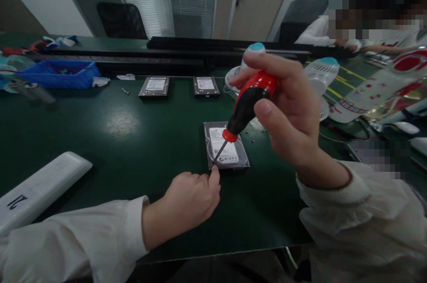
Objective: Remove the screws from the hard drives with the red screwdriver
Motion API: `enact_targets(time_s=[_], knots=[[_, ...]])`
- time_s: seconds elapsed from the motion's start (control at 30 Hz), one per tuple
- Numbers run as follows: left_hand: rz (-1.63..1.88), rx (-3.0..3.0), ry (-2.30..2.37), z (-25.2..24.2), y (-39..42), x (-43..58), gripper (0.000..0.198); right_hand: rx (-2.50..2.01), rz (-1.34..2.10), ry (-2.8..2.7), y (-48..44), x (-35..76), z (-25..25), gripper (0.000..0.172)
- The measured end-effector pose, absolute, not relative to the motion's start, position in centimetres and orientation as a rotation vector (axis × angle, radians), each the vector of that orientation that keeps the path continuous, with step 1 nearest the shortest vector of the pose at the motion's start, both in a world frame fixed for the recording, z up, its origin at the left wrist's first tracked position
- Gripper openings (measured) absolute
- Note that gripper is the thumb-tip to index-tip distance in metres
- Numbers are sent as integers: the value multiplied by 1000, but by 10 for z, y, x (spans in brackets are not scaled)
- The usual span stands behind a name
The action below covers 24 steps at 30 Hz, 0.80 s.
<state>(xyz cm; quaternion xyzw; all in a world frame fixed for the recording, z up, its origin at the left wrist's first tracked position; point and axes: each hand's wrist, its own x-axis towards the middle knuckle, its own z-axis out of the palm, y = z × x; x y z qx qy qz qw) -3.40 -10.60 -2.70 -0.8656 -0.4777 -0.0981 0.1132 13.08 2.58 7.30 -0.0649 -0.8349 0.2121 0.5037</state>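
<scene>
Past left edge of drive (231,152), open tabletop (167,140)

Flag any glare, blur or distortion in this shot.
Head view: pale glare on the table, left of the front drive; fine print on that drive too soft to read. Head view: glossy highlights on the screwdriver. Head view: the door leans, which suggests wide-angle distortion. Head view: blocky pixelation over the co-worker at upper right.

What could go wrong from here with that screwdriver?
The tip of the screwdriver is at the near left corner of the hard drive, right by an extended finger of the left hand, so a slip could jab it. Tiny loose pieces beside the drive might scatter if bumped.
</scene>
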Motion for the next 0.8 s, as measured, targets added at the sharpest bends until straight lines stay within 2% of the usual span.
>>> enact_targets(time_s=[0.1, 0.3, 0.5, 0.67, 0.8], knots=[[-285, -2540, -1403, -28, -106, -34, 39, -121, 605, -2040, 25, 131, 71, 51], [-272, -2557, -1420, -28, -107, -34, 40, -211, 414, -1966, 22, 131, 69, 41], [-264, -2575, -1432, -27, -107, -35, 40, -61, 546, -2003, 21, 129, 73, 49], [-262, -2570, -1426, -27, -106, -35, 41, -152, 351, -1958, 20, 130, 76, 44], [-241, -2572, -1438, -27, -106, -35, 41, -123, 522, -2019, 20, 129, 74, 51]])
